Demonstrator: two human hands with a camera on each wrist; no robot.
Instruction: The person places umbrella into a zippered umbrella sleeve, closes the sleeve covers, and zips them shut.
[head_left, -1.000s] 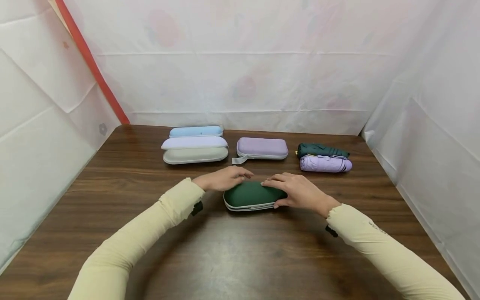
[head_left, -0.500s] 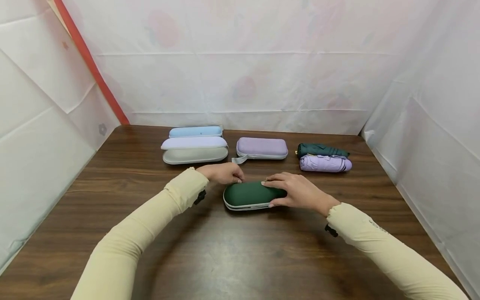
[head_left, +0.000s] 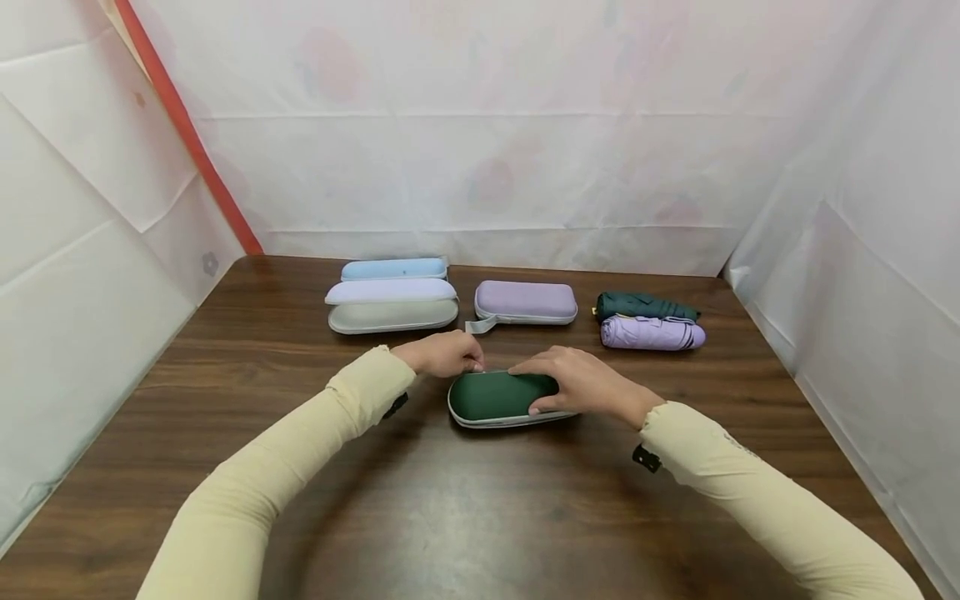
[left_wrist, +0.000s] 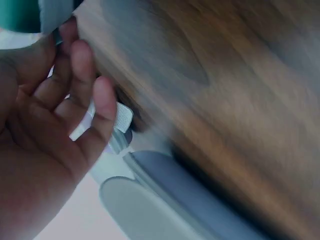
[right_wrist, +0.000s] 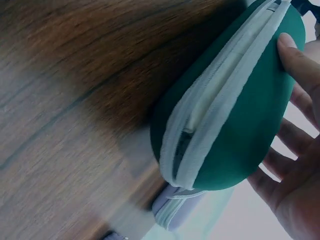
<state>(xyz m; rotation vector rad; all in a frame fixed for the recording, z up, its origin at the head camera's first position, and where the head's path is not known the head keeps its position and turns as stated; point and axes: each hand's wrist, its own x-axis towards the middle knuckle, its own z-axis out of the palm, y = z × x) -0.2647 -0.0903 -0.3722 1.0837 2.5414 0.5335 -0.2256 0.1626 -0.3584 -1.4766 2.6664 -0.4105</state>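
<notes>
A dark green zip case [head_left: 491, 397] with a pale zipper band lies at the middle of the table. In the right wrist view, the zipper band [right_wrist: 227, 102] is parted, and something pale shows in the slit. My right hand [head_left: 583, 385] holds the case's right part, thumb on the near side and fingers over the far side. At the far left edge, my left hand [head_left: 444, 353] has thumb and forefinger closed on a small dark tab, seemingly the zipper pull [left_wrist: 59, 37]. Its other fingers are loosely bent. The pull is mostly hidden by the fingers.
Behind stand a purple zip case [head_left: 525, 302] with a grey strap, an open lavender and grey case [head_left: 393, 315], and a light blue case [head_left: 393, 269]. Folded umbrellas, dark green [head_left: 647, 306] and lilac [head_left: 652, 332], lie at back right. White cloth walls surround the table.
My left hand has gone from stretched fingers over the case to a pinch at its far left edge. My right hand has shifted slightly left along the case.
</notes>
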